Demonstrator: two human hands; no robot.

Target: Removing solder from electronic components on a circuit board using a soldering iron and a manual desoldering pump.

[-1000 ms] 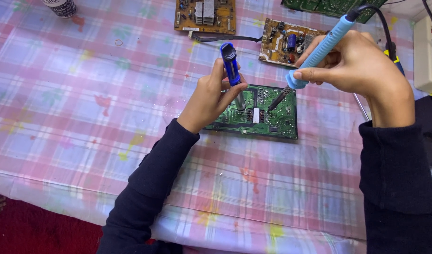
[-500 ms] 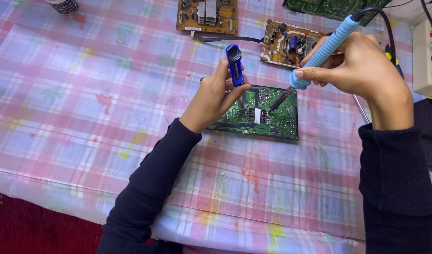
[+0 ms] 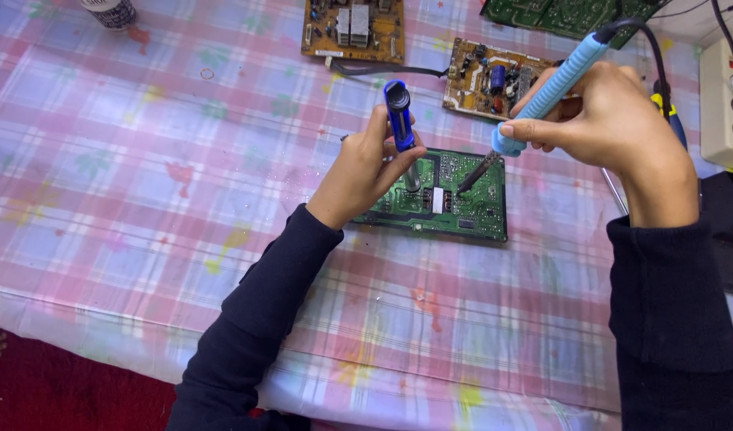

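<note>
Gripping a blue pump point(image 3: 400, 120) upright over the green board point(image 3: 446, 199), the left hand point(image 3: 366, 172) is closed; the right hand point(image 3: 602, 120), fingers wrapped, angles an iron point(image 3: 542, 96) onto it.

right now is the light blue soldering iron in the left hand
No, the right hand holds the light blue soldering iron; the left hand grips a dark blue desoldering pump.

Green circuit board point(image 3: 454, 209) flat on cloth, blue soldering iron point(image 3: 542, 96) tilted, dark-blue desoldering pump point(image 3: 400, 120) upright

Green board point(image 3: 558, 12) and jar point(image 3: 109, 11) cut by top edge; power strip point(image 3: 725, 100) cut right.
</note>
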